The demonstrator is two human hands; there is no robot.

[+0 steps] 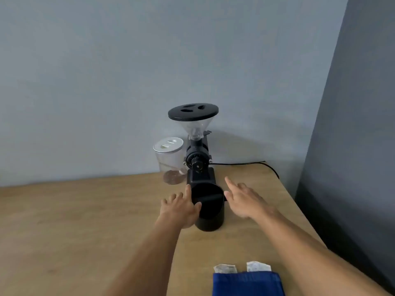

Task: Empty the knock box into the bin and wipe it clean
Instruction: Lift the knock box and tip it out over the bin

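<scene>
The left hand (180, 207) is against the left side of the black knock box (208, 207): its thumb lies over the near rim and its forefinger stretches up along the outer wall toward the far rim, while the other fingers are curled loosely on the table side. The hand is touching the box with a partial grasp, not closed right round it. The right hand (243, 199) is spread flat, fingers apart and extended, palm down, just beside the right wall of the box; its thumb tip comes very close to the rim, but whether it actually touches cannot be told. It holds nothing. The knock box stands upright on the wooden table (74, 221), between the two hands, with its knock bar running across the open mouth. Directly behind it, and seemingly touching, stands a black coffee grinder (197, 161) with a clear funnel hopper and a black lid. Left of the grinder is a clear jar (170, 160) with a white lid and a little brown matter at the bottom. A black cable (245, 163) runs from the grinder toward the right table edge. Near the front edge lies a blue cloth (248, 284) with two white paper packets (225, 268) showing from under its far side.
</scene>
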